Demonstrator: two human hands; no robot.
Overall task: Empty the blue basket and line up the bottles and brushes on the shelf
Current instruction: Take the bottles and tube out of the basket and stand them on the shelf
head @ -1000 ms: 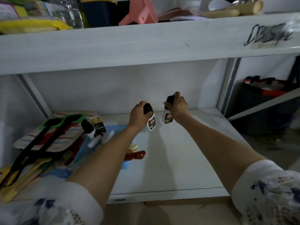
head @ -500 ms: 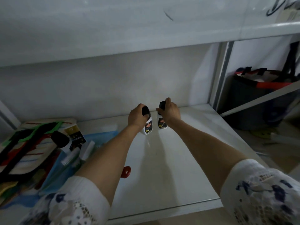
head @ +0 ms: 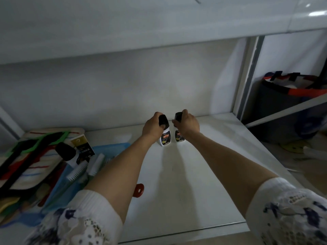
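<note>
Toward the back of the shelf [head: 203,183] I have a small white bottle in each hand: my left hand [head: 152,127] grips the black cap of the left bottle [head: 165,138], my right hand [head: 188,123] grips the cap of the right bottle [head: 179,137]. Both stand side by side near the rear wall, upright or nearly so; whether their bases fully rest I cannot tell. That makes these two about placed, I judge, with the rest still to do: the blue basket [head: 113,149] at left holds a black-capped bottle [head: 68,152], white brushes [head: 86,167] and a red-handled brush [head: 138,190] poking out beside my forearm. Both held bottles carry dark labels with an orange band, but the writing is too small to read
</note>
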